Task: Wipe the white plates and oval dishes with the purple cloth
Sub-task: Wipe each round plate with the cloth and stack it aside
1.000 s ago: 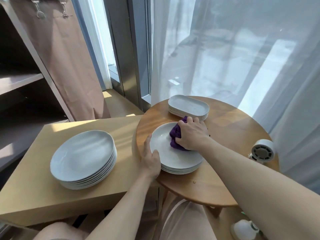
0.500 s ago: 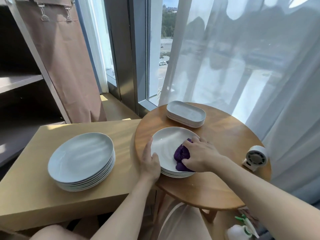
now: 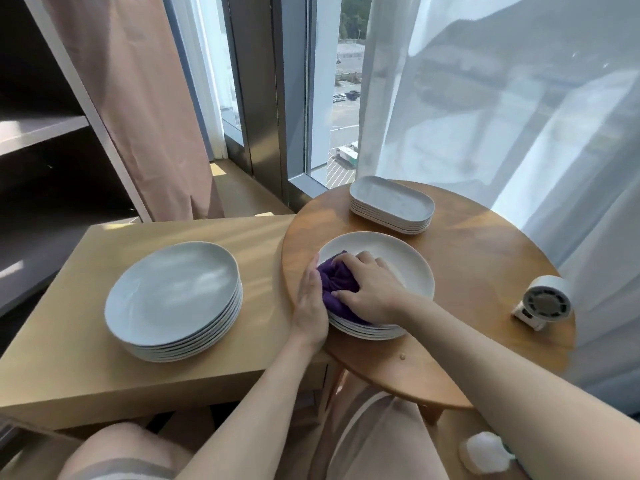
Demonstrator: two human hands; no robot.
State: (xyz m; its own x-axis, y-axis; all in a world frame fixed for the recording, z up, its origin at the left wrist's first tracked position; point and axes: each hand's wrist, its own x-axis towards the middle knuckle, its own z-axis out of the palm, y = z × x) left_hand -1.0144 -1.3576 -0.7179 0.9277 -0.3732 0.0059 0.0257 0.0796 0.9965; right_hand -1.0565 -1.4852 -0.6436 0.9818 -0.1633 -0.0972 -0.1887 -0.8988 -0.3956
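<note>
A stack of white round plates [image 3: 398, 268] sits on the round wooden table [image 3: 478, 271]. My right hand [image 3: 367, 285] presses the bunched purple cloth [image 3: 337, 284] onto the left part of the top plate, fingers curled over it. My left hand [image 3: 310, 303] lies against the stack's left rim, fingers straight along the edge. A stack of white oval dishes [image 3: 393, 204] stands at the table's far side. A second, taller stack of round plates [image 3: 173, 299] rests on the rectangular light-wood table [image 3: 69, 368] to the left.
A small white fan [image 3: 545, 303] sits at the round table's right edge. Sheer curtains hang behind and to the right, a window and brown curtain behind. Dark shelves stand at far left. A white spray bottle top [image 3: 483, 452] shows at the bottom right.
My right hand has swept the purple cloth from the plate's far and right side over to its left side, close to my left hand. The left hand stays at the rim.
</note>
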